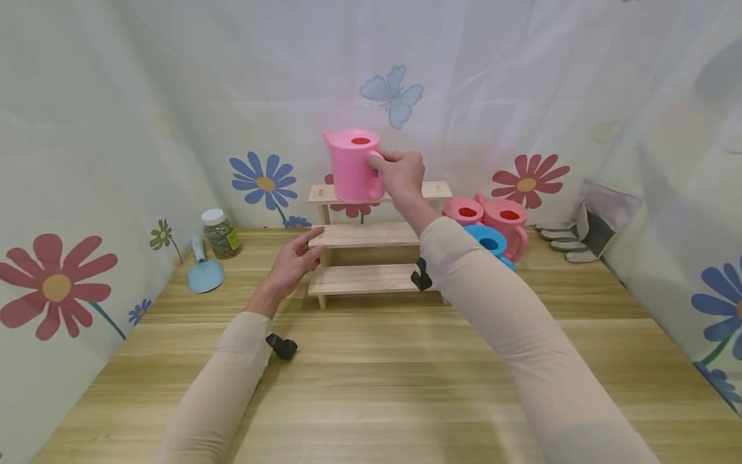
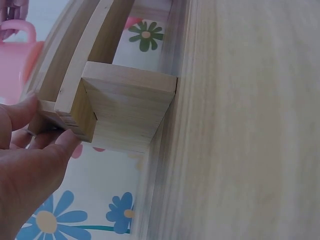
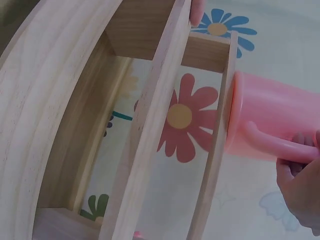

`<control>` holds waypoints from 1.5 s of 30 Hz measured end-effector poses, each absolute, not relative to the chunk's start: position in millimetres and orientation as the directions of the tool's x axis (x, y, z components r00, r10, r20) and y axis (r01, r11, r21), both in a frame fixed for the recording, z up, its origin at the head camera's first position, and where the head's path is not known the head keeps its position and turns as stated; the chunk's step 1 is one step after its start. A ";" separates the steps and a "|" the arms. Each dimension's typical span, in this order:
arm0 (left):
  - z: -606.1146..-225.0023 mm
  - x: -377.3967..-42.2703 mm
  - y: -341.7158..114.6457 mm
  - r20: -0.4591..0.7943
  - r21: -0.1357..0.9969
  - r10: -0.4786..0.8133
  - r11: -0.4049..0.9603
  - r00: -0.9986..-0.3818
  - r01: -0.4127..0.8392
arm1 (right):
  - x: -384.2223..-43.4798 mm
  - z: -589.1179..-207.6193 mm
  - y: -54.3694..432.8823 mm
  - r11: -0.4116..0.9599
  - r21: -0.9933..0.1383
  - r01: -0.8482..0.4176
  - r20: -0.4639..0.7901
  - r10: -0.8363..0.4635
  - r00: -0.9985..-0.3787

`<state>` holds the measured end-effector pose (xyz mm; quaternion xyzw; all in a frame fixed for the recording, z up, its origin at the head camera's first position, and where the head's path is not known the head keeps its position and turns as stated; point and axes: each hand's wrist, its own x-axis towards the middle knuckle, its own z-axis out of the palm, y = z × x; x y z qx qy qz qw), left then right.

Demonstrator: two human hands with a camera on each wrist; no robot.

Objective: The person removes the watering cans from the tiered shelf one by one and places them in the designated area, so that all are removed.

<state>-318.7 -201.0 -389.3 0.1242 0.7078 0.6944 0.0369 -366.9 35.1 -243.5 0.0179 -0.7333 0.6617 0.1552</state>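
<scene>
My right hand [image 1: 400,174] grips the handle of a pink watering can [image 1: 350,171], which is upright with its spout to the left. The can's base is right at the top board of a three-tier wooden stand [image 1: 371,237], as the right wrist view also shows. My left hand [image 1: 292,261] pinches the left end of the stand's middle board, with thumb and fingers around its edge [image 2: 75,100]. Right of the stand are two more pink watering cans [image 1: 510,222] and a blue watering can [image 1: 484,237], partly hidden behind my right sleeve.
At the back left, a clear jar [image 1: 220,235] with a white lid stands beside a light-blue hand shovel [image 1: 205,276]. Grey and white gloves [image 1: 585,232] lie at the back right. A flower-printed curtain [image 1: 261,96] hangs behind the wooden table [image 1: 371,374].
</scene>
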 end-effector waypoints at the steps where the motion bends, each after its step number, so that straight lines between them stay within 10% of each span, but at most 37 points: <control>1: -389.2 -318.4 -201.0 0.121 0.992 0.225 0.001 -0.967 0.125 | -368.3 -243.7 36.4 0.125 -0.966 -0.228 0.249 0.193 -0.949; 27: -412.3 -338.2 -209.1 0.156 0.985 0.196 0.035 -0.968 0.166 | -320.5 -254.3 110.0 0.042 -0.950 -0.308 0.309 0.008 -0.951; 38: -412.4 -339.6 -206.3 0.167 0.985 0.200 0.017 -0.966 0.173 | -281.1 -267.8 206.5 0.173 -0.956 -0.238 0.267 0.164 -0.950; 45: -411.8 -338.6 -205.0 0.163 0.985 0.202 0.028 -0.966 0.172 | -262.4 -274.9 264.6 0.020 -0.970 -0.242 0.239 0.256 -0.937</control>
